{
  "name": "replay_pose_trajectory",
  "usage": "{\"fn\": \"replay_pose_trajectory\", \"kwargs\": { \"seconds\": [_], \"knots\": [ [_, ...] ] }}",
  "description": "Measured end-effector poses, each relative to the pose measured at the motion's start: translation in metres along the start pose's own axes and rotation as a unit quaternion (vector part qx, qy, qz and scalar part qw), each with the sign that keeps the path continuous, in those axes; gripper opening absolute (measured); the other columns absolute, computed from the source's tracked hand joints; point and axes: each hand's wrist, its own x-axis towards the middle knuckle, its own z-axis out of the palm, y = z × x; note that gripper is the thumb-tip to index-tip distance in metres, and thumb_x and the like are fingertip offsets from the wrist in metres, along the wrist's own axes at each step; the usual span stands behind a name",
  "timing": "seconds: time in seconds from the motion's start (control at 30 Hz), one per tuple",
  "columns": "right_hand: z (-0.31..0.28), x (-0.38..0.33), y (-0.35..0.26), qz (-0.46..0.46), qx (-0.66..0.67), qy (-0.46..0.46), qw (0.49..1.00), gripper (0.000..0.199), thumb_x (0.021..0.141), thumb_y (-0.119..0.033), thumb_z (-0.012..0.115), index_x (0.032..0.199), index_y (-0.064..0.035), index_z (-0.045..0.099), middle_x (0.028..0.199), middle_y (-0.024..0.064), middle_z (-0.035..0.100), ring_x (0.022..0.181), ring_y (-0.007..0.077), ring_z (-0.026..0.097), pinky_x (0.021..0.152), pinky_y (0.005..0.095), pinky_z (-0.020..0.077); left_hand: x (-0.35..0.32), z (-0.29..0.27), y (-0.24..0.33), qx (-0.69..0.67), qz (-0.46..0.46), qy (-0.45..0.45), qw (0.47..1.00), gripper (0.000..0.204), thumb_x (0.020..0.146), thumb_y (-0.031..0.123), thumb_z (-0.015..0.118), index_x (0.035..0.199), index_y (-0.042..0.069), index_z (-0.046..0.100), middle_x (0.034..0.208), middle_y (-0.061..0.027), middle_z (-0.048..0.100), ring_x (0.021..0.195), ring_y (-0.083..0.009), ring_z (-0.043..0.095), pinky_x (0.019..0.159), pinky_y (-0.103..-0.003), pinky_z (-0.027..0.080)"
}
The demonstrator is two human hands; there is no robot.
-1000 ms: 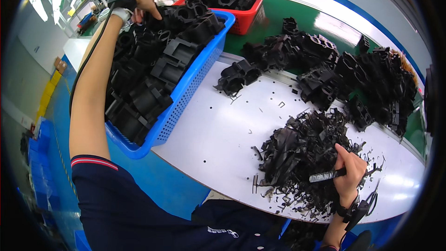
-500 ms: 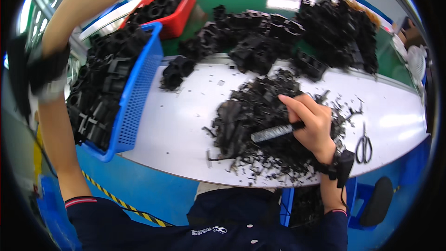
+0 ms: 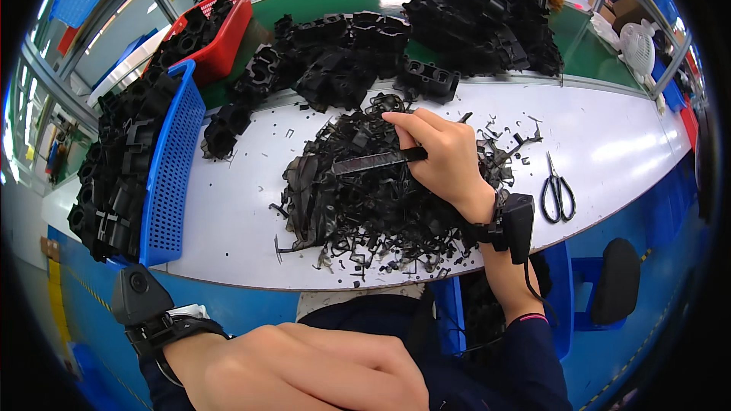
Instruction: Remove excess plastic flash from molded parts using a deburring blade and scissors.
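Note:
My right hand (image 3: pixel 445 156) rests on a heap of black plastic scraps (image 3: pixel 365 198) in the middle of the white table (image 3: pixel 228 221). It grips a flat black knife-like tool (image 3: pixel 377 161), blade pointing left. My left hand (image 3: pixel 304 369) is at the bottom of the view, close to my body and below the table edge, fingers curled with nothing visible in it. A black band with a small box is on each wrist.
A blue basket (image 3: pixel 171 171) full of black moulded parts stands at the left, a red basket (image 3: pixel 221 30) behind it. Heaps of black parts (image 3: pixel 426 38) line the far side. Scissors (image 3: pixel 558 190) lie at the right edge.
My left arm has come back from the blue basket to my body. The view has swung right. My right hand stays on the scrap heap with the tool.

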Motion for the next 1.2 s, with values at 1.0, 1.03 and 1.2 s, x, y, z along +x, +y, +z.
{"fn": "replay_pose_trajectory", "kwargs": {
  "seconds": [1.0, 1.03, 1.2],
  "knots": [
    [0.005, -0.005, 0.008, 0.007, -0.038, -0.011, 0.999, 0.041, 0.052, 0.005, 0.055, 0.09, -0.008, 0.059, 0.06, -0.0018, 0.054, 0.052, 0.017, 0.054, 0.045, 0.0269, 0.0402, -0.038, -0.058, 0.026, -0.093, -0.145, -0.114, 0.978, 0.019, 0.073, 0.013, 0.056, 0.078, -0.005, 0.054, 0.081, -0.0335, 0.057, 0.078, -0.0448, 0.056, 0.066, -0.044, 0.05],
    [0.007, -0.003, 0.007, 0.0, -0.025, -0.011, 1.0, 0.041, 0.052, 0.005, 0.055, 0.09, -0.008, 0.058, 0.06, -0.0018, 0.055, 0.052, 0.0171, 0.055, 0.045, 0.0271, 0.0402, -0.04, -0.053, 0.026, -0.086, -0.144, -0.11, 0.98, 0.019, 0.073, 0.013, 0.056, 0.078, -0.005, 0.054, 0.081, -0.0335, 0.057, 0.078, -0.0448, 0.056, 0.066, -0.044, 0.05],
    [0.008, -0.003, 0.004, 0.007, -0.009, -0.036, 0.999, 0.041, 0.051, 0.004, 0.055, 0.09, -0.0081, 0.058, 0.061, -0.002, 0.055, 0.053, 0.0175, 0.055, 0.045, 0.0275, 0.0403, -0.037, -0.046, 0.017, -0.077, -0.067, -0.09, 0.991, 0.021, 0.071, 0.014, 0.059, 0.079, -0.005, 0.053, 0.08, -0.0358, 0.055, 0.077, -0.0455, 0.056, 0.066, -0.044, 0.05]
  ]
}}
